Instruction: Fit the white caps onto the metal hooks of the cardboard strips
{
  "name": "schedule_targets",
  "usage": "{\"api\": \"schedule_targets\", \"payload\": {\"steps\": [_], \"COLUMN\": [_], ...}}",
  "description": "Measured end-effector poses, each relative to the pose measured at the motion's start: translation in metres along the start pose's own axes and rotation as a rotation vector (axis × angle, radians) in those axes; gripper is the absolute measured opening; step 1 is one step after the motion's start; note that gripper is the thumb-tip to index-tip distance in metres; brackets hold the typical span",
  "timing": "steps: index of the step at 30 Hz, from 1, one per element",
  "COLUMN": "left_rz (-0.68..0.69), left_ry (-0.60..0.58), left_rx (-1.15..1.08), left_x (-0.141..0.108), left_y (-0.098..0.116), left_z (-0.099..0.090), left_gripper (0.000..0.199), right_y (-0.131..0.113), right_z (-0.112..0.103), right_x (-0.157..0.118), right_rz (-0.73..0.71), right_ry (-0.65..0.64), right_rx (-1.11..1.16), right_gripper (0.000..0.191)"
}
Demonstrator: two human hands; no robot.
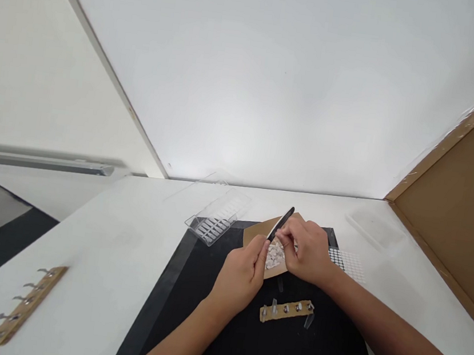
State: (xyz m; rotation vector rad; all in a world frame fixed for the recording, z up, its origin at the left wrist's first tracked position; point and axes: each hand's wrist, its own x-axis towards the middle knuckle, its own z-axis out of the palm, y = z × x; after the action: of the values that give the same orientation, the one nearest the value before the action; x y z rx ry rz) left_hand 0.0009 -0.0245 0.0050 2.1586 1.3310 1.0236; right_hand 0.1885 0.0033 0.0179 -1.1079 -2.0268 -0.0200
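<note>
A slim dark file-like strip (282, 222) with a pale edge slants upward between my two hands. My left hand (247, 265) is closed around its lower end. My right hand (303, 249) pinches at the strip's middle with thumb and forefinger; anything small between those fingertips is hidden. Beneath both hands lies an open brown paper piece (260, 232) bearing many small whitish bits (275, 255). Nearer to me, on the black mat (205, 294), is a short wooden strip (290, 311) with several metal studs and small clear pieces on it.
A clear compartment box (214, 223) of pale tips stands behind the mat's left corner. A dotted sticker sheet (347, 263) lies right, near a translucent case (371, 226). A second wooden strip (26, 310) with upright clear pieces lies far left. A cardboard panel (457, 210) borders the right.
</note>
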Motion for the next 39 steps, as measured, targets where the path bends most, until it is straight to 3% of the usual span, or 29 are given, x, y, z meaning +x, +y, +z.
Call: {"api": "schedule_targets", "payload": {"steps": [5,10,13,17,23,26,30,33,39], "left_rz": [0.004,0.003,0.011,0.009,-0.003,-0.060,-0.245,-0.359,-0.344], "left_ry": [0.005,0.001,0.012,0.003,-0.006,-0.005,0.044,0.015,-0.062], "left_rx": [-0.006,0.003,0.019,0.028,0.115,0.225,0.418,0.494,0.620], "left_x": [-0.001,-0.001,-0.001,-0.001,0.000,0.005,0.014,0.020,0.024], "left_y": [0.002,0.003,0.003,0.003,0.001,-0.004,-0.012,-0.016,-0.020], "left_z": [-0.002,-0.002,-0.002,-0.001,-0.002,-0.007,-0.019,-0.027,-0.028], "left_gripper": [0.033,0.032,0.031,0.032,0.033,0.030,0.029,0.036,0.041], "right_y": [-0.001,-0.001,0.000,0.001,-0.004,-0.005,-0.003,0.001,0.004], "right_z": [-0.001,-0.001,-0.002,-0.002,-0.009,-0.011,-0.014,-0.020,-0.032], "right_x": [0.000,0.002,0.003,0.004,0.002,-0.001,-0.010,-0.019,-0.046], "right_rz": [0.000,0.043,0.018,0.082,0.003,-0.062,-0.109,-0.101,-0.122], "right_ry": [-0.016,0.053,-0.002,0.052,-0.028,0.013,0.016,0.040,0.114], "right_rx": [-0.002,-0.021,0.030,0.004,0.055,0.022,-0.059,-0.073,-0.095], "right_gripper": [0.025,0.025,0.023,0.025,0.020,0.020,0.020,0.019,0.018]}}
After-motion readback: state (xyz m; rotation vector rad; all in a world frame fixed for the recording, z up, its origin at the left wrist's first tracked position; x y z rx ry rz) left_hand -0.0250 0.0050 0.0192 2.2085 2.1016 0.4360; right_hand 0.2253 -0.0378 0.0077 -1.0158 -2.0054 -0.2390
